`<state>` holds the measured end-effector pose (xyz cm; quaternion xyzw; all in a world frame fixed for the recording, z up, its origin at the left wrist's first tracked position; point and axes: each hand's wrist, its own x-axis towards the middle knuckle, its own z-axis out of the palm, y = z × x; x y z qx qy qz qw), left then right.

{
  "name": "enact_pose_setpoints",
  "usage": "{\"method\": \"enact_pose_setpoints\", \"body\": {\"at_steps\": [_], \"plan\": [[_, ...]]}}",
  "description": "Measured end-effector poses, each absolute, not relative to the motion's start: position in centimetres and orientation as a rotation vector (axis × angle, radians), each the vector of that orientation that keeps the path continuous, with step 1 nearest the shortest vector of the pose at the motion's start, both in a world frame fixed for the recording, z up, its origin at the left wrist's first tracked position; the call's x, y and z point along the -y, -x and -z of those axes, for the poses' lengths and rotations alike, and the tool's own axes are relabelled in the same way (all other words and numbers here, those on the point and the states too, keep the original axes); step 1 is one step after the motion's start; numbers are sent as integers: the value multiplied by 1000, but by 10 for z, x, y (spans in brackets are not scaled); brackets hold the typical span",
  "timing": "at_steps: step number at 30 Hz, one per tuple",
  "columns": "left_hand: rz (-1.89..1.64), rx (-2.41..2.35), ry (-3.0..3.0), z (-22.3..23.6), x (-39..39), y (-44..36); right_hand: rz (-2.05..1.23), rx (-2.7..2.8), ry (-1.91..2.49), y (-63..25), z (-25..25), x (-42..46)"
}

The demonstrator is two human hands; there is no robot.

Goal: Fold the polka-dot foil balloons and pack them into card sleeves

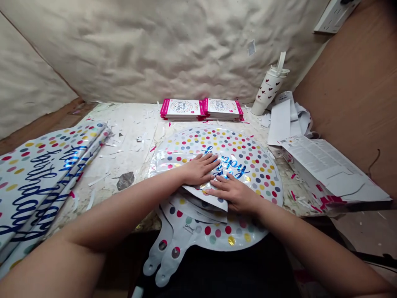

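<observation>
Several flat, uninflated foil balloons (pixel 263 167), white with coloured dots and blue lettering, lie stacked in front of me. Their tails, with the filling necks, hang over the table's near edge. On top, a balloon is partly folded over (pixel 170 161) across the left half of the stack. My left hand (pixel 201 169) lies flat on this fold with its fingers stretched to the right. Beside it, my right hand (pixel 235 193) rests with spread fingers on the fold's right edge. The hands nearly meet, and neither grips anything.
Folded dotted balloons (pixel 46 165) lie at the left. Two stacks of pink-edged printed packets, one left (pixel 182 107) and one right (pixel 223 106), stand at the back. A white tumbler (pixel 269 89) stands beside papers (pixel 328 165). Paper scraps litter the worn table (pixel 124 120).
</observation>
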<state>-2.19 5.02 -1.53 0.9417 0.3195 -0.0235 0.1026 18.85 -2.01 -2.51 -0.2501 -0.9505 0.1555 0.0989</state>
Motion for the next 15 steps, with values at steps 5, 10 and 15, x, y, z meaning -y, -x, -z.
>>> {"method": "enact_pose_setpoints", "body": {"at_steps": [5, 10, 15], "plan": [[229, -974, -2692, 17, -49, 23, -667, 2801, 493, -196, 12, 53], [183, -1010, -2675, 11, -52, 24, -845, 2619, 948, -227, 2, 56], [124, -981, -2731, 17, -51, 26, -735, 2378, 1679, -218, 21, 26]]}}
